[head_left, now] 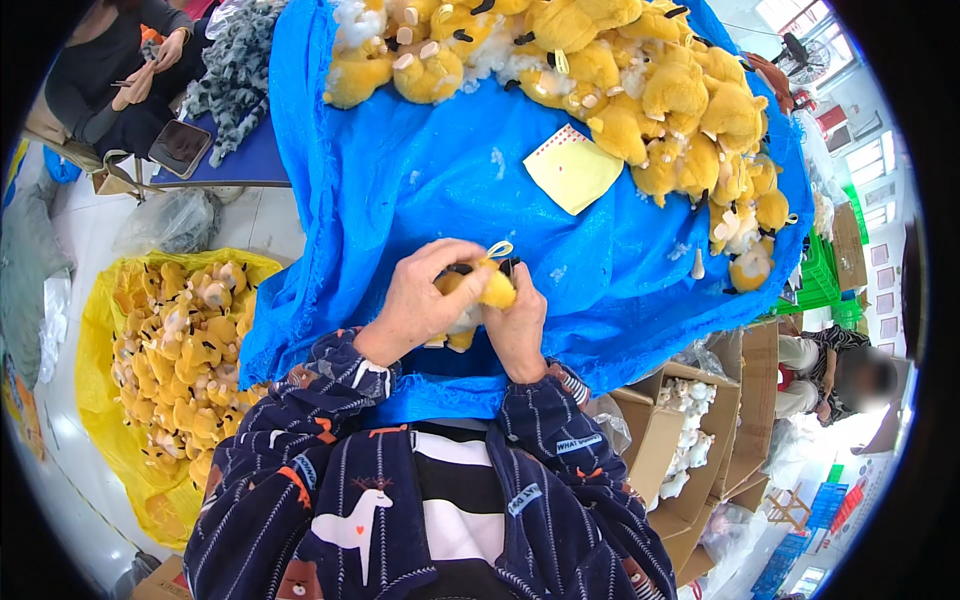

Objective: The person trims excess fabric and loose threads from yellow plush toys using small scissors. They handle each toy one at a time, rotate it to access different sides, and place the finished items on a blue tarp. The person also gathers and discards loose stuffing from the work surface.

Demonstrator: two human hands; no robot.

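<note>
Between my two hands, above the near edge of the blue sheet (440,205), is a small yellow plush toy (498,291) with dark tips and a thin ribbon loop on top. My left hand (425,292) closes on it from the left, thumb and fingers pinched near the loop. From the right, my right hand (516,318) grips its side with bent fingers. Part of the toy's pale underside shows below my left fingers; the rest is covered by my hands. Whether either hand also holds a small tool cannot be made out.
A heap of yellow plush toys (675,90) with loose white stuffing covers the sheet's far side, near a pale yellow paper (573,172). A yellow sack (100,400) of similar toys stands left. Right are cardboard boxes (745,410) and a person (845,375); another person (95,80) sits far left.
</note>
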